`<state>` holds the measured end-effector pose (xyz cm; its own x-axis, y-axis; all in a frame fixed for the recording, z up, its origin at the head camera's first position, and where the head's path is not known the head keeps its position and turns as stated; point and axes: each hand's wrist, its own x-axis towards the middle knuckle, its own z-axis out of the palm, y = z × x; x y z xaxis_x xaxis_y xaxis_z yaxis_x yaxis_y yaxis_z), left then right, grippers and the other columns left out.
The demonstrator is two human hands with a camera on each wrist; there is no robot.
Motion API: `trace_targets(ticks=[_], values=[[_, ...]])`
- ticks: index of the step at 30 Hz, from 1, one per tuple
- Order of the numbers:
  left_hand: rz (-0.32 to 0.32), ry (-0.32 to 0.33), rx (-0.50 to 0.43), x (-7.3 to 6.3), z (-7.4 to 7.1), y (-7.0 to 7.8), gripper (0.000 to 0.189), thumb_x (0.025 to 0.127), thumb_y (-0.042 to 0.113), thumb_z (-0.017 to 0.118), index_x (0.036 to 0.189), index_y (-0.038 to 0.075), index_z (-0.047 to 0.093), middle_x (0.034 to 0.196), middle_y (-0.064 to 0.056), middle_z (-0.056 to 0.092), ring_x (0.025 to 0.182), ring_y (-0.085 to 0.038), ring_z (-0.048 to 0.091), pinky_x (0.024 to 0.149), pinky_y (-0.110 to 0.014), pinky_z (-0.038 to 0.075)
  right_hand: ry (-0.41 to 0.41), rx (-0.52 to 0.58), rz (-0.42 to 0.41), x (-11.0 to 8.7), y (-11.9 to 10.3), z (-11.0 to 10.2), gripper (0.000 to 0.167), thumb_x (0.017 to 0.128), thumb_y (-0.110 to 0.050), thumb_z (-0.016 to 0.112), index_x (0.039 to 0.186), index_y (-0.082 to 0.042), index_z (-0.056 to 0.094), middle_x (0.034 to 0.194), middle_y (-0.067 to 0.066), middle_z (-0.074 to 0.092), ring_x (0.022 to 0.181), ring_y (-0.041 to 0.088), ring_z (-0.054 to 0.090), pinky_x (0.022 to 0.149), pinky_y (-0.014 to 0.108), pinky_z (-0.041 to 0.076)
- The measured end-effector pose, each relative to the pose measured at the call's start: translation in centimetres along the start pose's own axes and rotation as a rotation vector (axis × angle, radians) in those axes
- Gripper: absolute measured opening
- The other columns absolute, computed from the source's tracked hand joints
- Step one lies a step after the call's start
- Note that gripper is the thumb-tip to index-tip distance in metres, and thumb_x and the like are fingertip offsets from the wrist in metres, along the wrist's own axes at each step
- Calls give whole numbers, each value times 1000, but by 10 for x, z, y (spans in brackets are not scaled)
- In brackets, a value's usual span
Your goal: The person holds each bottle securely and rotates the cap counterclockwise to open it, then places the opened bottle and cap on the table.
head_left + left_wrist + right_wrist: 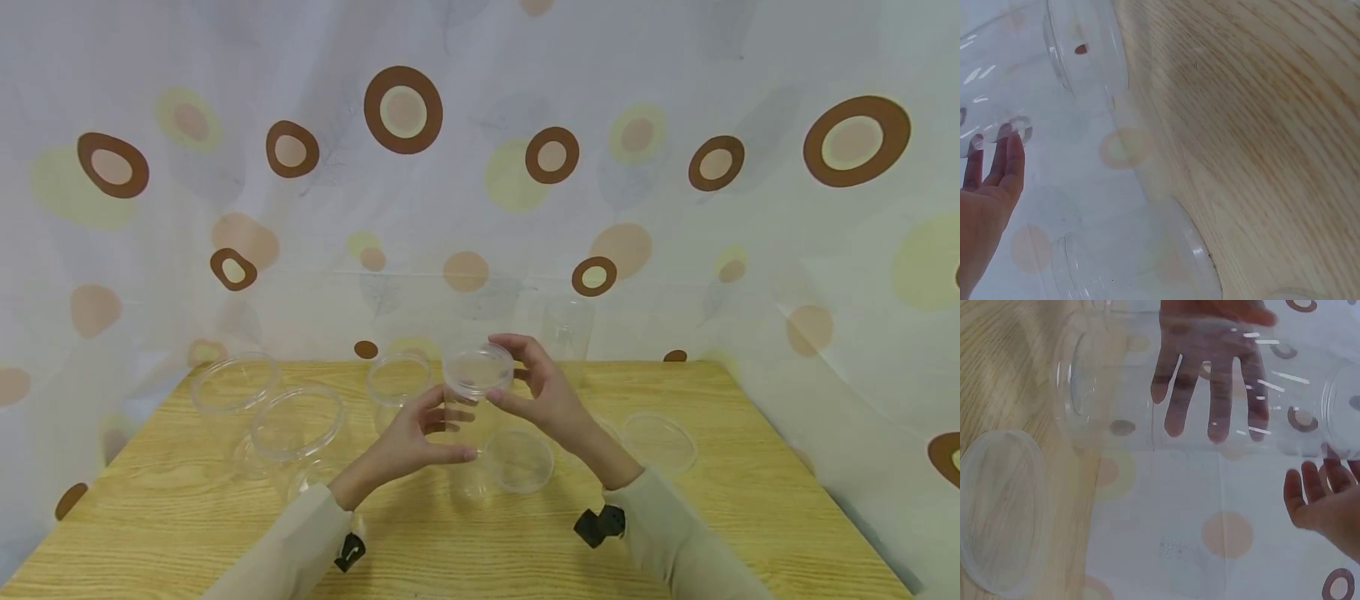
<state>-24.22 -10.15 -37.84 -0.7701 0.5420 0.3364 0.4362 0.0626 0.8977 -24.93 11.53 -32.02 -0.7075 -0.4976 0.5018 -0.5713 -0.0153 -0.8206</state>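
A clear cylindrical jar [467,429] stands upright between my two hands, over the table's middle. My left hand [420,433] grips its body, thumb in front and fingers behind; in the right wrist view those fingers of my left hand [1210,394] show through the clear wall. Higher up, my right hand [547,398] holds the clear round lid [480,369] at the jar's top, thumb on the near edge and fingers round the far side. In the left wrist view, fingertips of my left hand [997,169] touch the jar.
To the left stand clear open jars, one farther back [236,385] and one nearer [298,423]. Another jar [399,381] is behind my left hand. A tall clear jar [567,333] stands back right. Two clear lids, one central [519,462] and one right [660,442], lie on the wooden table [525,550].
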Motion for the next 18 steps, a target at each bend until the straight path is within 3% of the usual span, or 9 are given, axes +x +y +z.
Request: trace_targets(ticks=[5, 10, 14, 18], values=[[15, -58, -46, -1, -2, -5, 68, 75, 13, 75, 134, 15, 41, 131, -10, 46, 115, -37, 51, 95, -45, 43, -194, 244, 24, 5, 5, -12, 65, 85, -24, 66, 137, -5, 33, 135, 5, 41, 119, 17, 44, 95, 27, 42], [47, -119, -60, -1, -3, -6, 75, 75, 12, 75, 139, 15, 35, 134, -12, 46, 114, -38, 52, 93, -50, 43, -347, 410, 9, 12, 10, -20, 66, 85, -30, 64, 138, -6, 33, 136, 3, 42, 119, 16, 45, 93, 28, 44], [50, -140, -64, 0, -3, -6, 76, 75, 11, 75, 139, 15, 35, 135, -11, 46, 114, -39, 51, 92, -52, 43, -377, 451, -1, 16, 12, -21, 67, 85, -36, 63, 139, -9, 34, 134, 3, 44, 118, 16, 46, 94, 30, 44], [50, -139, -54, 0, -3, -6, 65, 74, 10, 75, 131, 7, 43, 139, -11, 41, 114, -39, 52, 91, -52, 43, -335, 476, -29, 19, 12, -22, 66, 85, -36, 63, 138, -10, 34, 133, 4, 45, 120, 17, 45, 97, 30, 42]])
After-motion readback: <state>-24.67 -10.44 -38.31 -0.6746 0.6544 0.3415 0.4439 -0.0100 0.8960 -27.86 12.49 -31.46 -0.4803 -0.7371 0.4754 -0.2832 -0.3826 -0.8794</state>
